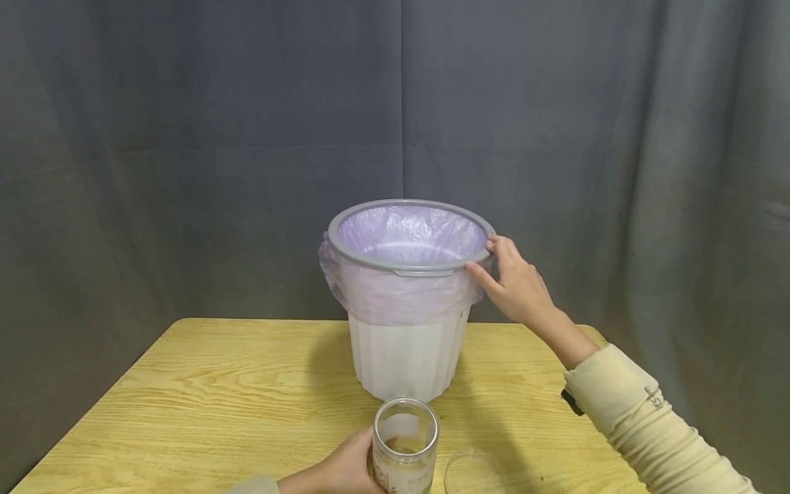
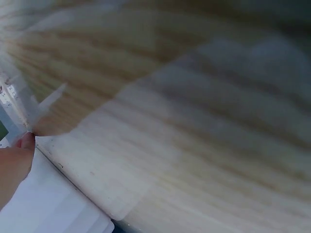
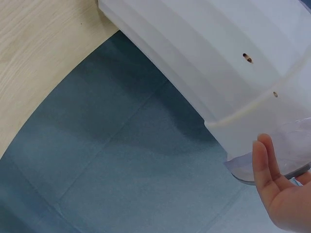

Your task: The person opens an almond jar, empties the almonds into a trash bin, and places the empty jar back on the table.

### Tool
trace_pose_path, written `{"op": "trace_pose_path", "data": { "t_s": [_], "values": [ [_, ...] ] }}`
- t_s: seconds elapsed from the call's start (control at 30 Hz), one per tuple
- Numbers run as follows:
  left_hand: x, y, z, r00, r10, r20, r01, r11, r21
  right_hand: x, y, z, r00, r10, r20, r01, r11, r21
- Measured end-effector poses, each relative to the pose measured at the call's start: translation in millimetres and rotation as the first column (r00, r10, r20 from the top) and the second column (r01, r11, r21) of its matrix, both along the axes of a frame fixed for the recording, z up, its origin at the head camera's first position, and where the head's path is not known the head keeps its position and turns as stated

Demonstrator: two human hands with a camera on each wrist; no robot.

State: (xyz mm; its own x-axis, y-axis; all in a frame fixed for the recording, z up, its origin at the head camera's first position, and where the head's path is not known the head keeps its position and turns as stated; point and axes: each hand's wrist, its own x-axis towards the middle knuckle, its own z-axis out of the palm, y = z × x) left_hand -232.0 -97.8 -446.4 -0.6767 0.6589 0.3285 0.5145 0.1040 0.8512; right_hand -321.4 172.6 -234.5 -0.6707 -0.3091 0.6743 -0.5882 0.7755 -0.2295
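A white ribbed trash bin (image 1: 404, 357) stands upright on the table in the head view. A translucent purple bag (image 1: 401, 302) lines it and hangs over its outside, held under a grey rim ring (image 1: 370, 262). My right hand (image 1: 521, 285) holds this rim at its right side, thumb in front; in the right wrist view two fingers (image 3: 261, 160) lie straight along the bag outside. My left hand (image 1: 345, 466) grips a clear jar (image 1: 404, 473) with a silvery rim, its top uncovered, in front of the bin. The left wrist view is blurred, with the thumb or a fingertip showing.
A round clear lid (image 1: 475, 473) lies on the wooden table (image 1: 216, 398), right of the jar. Grey curtains (image 1: 247, 137) hang behind. The bin's upper part leans past the table edge in the right wrist view, over a blue-grey surface (image 3: 121, 160).
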Motion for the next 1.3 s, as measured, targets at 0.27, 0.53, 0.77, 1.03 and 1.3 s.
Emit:
{"op": "trace_pose_path", "data": {
  "t_s": [0.27, 0.53, 0.77, 1.03, 1.3],
  "values": [
    [0.3, -4, 3.2, 0.998, -0.042, 0.049, 0.042, 0.999, 0.014, 1.9, 1, 0.2, 1.0, -0.009, 0.027, 0.009, 1.0, -0.008],
    [0.5, -13, 11.7, 0.997, -0.035, 0.065, 0.039, 0.997, -0.073, 2.2, 4, -4.5, 1.0, 0.011, 0.012, -0.011, 1.0, -0.028],
    [-2.7, -17, 22.1, 1.0, 0.001, 0.027, 0.004, 0.977, -0.212, 4.1, 4, -10.1, 1.0, -0.005, -0.018, 0.004, 0.998, -0.06],
    [-4.5, -25, 37.6, 0.995, 0.045, 0.088, -0.014, 0.943, -0.334, 8.9, 4, -23.0, 0.999, 0.019, -0.026, -0.022, 0.996, -0.087],
    [-12.2, -28, 62.2, 0.996, 0.092, -0.013, -0.09, 0.917, -0.389, 23.3, 11, -38.6, 0.992, 0.07, -0.105, -0.082, 0.99, -0.112]
  ]
}}
